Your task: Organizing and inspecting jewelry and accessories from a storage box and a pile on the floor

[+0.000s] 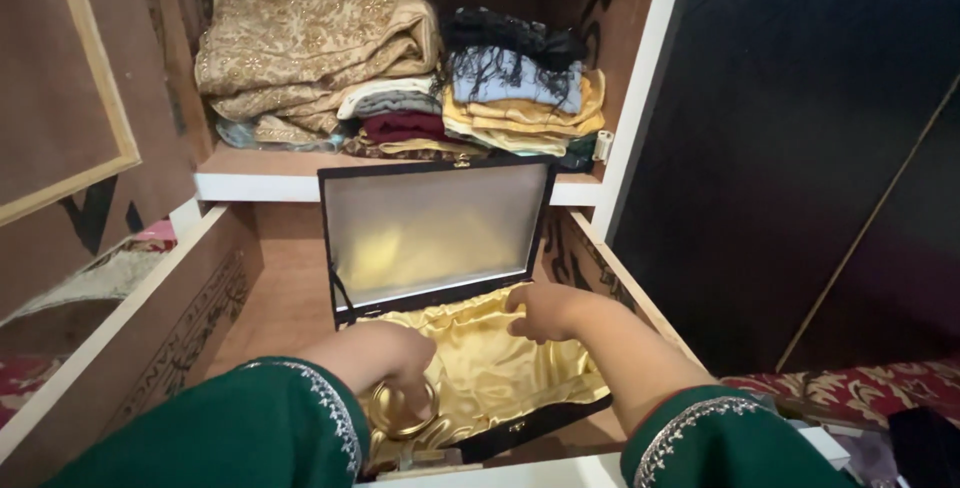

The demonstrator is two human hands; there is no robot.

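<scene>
Gold bangles (402,410) under left hand (385,350)

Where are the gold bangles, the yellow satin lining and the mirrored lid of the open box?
gold bangles (402,410), head view, on the rings' front curve under the left hand (385,353).
yellow satin lining (490,373), head view, on its creased middle.
mirrored lid (430,228), head view, on the middle of the glass.

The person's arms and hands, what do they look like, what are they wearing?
Both arms wear dark green sleeves. Each cuff is edged with a band of silver-white embroidery, a scalloped, beaded-looking trim: one on the left sleeve, one on the right sleeve. The sleeves end short of the wrists, so the forearms are bare. The left hand and right hand wear no gloves; no rings or watch can be made out.
</scene>
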